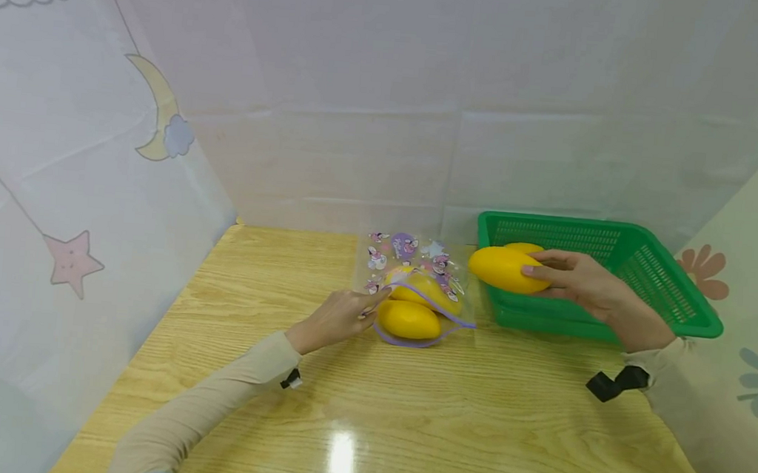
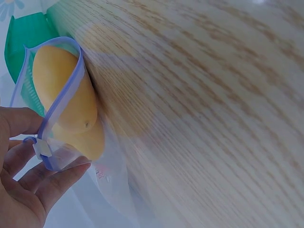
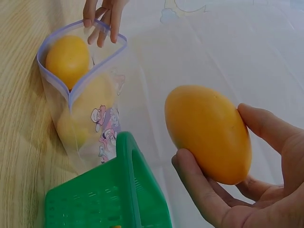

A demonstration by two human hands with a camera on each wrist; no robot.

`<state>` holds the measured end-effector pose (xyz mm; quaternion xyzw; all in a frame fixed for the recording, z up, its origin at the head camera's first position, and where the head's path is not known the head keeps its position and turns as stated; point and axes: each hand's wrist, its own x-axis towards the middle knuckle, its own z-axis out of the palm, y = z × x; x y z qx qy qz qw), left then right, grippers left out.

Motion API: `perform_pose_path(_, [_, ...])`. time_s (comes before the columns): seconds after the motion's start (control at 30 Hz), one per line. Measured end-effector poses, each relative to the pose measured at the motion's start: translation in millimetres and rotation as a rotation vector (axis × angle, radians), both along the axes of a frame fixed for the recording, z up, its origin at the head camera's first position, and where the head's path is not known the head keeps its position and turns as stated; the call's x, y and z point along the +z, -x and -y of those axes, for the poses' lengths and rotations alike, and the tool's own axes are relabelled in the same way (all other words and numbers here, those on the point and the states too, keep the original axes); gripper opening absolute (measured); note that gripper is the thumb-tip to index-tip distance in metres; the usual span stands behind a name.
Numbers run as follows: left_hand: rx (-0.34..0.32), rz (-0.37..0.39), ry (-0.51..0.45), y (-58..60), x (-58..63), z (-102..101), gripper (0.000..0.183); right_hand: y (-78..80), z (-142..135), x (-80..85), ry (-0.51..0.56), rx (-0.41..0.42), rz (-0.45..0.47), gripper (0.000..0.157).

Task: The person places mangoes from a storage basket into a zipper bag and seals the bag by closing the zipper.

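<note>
A clear zip bag (image 1: 377,255) with a purple-blue rim and cartoon prints lies on the table, its mouth spread apart. Inside it a yellow mango (image 1: 409,320) sits near the mouth, with more yellow fruit (image 1: 438,293) behind it. My left hand (image 1: 339,319) pinches the bag's rim by its slider (image 2: 42,148), seen close in the left wrist view. Above the near left part of a green basket (image 1: 545,327), my right hand (image 1: 582,284) grips another yellow mango (image 3: 209,133) between thumb and fingers. The held mango is apart from the bag.
Behind the held mango, another yellow mango (image 1: 523,246) shows in the basket, partly hidden. The basket stands at the table's back right, beside the bag. A wood-grain table (image 1: 405,417) reaches back to a pale printed sheet (image 1: 335,114) hanging behind and at the sides.
</note>
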<state>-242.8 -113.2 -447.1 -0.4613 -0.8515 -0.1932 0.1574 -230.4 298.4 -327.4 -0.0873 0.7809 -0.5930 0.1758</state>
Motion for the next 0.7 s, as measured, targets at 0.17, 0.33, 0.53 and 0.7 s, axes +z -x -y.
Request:
perform_pose_path(0.17, [0.007, 0.011, 0.006, 0.2, -0.1, -0.3, 0.048, -1.3, 4.3, -1.9, -0.011, 0.001, -0.005, 0.055])
perform_pose_path(0.33, [0.006, 0.014, 0.006, -0.3, 0.0, 0.0, 0.048, -2.7, 7.8, -3.7, -0.032, 0.008, -0.010, 0.056])
perform_pose_path(0.53, [0.003, 0.011, 0.004, -0.1, 0.0, -0.7, 0.049, -4.9, 11.8, -6.0, -0.015, 0.005, -0.008, 0.058])
perform_pose_path(0.7, [-0.003, 0.016, -0.003, -0.2, 0.1, -0.8, 0.049, -5.0, 16.6, -10.8, -0.010, 0.010, -0.010, 0.056])
